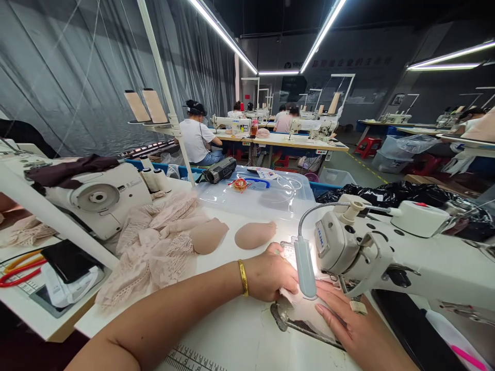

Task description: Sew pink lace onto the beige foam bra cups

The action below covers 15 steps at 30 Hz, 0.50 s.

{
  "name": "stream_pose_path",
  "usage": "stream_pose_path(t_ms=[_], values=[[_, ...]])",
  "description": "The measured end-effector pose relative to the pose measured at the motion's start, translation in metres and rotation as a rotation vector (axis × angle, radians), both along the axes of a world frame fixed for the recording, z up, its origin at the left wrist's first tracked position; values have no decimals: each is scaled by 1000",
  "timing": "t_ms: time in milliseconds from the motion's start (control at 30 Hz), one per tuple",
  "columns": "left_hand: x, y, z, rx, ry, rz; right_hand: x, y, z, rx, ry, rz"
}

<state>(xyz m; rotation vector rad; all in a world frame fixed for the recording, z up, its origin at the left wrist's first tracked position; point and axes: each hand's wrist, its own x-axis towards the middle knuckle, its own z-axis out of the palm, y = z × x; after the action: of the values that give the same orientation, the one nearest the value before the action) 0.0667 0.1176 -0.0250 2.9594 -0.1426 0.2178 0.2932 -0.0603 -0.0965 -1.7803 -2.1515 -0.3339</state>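
My left hand (270, 275), with a gold bangle on the wrist, rests curled on a pale lace fabric piece (305, 314) at the needle of the white sewing machine (386, 247). My right hand (348, 324) lies flat, fingers stretched, pressing the same fabric on the metal plate below the machine head. The machine's gooseneck lamp (305, 265) hangs between the hands and hides part of the fabric. Two beige bra cups (255, 234) lie on the table just beyond my left hand, beside a heap of pink lace (154, 247).
A clear plastic tray (263, 196) with small items sits at the table's far side. A second sewing machine (96, 198) and thread cones (145, 105) stand at left. A phone and red scissors (23, 270) lie lower left. Other workers sit at tables behind.
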Motion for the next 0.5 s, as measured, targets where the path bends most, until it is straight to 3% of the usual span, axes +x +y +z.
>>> stream_pose_path(t_ms=[167, 367, 500], values=[[0, -1, 0, 6, -19, 6, 1, -4, 9, -17, 78, 14], [0, 1, -3, 12, -4, 23, 3, -4, 21, 70, 197, 2], [1, -2, -6, 120, -51, 44, 1, -4, 21, 101, 259, -49]])
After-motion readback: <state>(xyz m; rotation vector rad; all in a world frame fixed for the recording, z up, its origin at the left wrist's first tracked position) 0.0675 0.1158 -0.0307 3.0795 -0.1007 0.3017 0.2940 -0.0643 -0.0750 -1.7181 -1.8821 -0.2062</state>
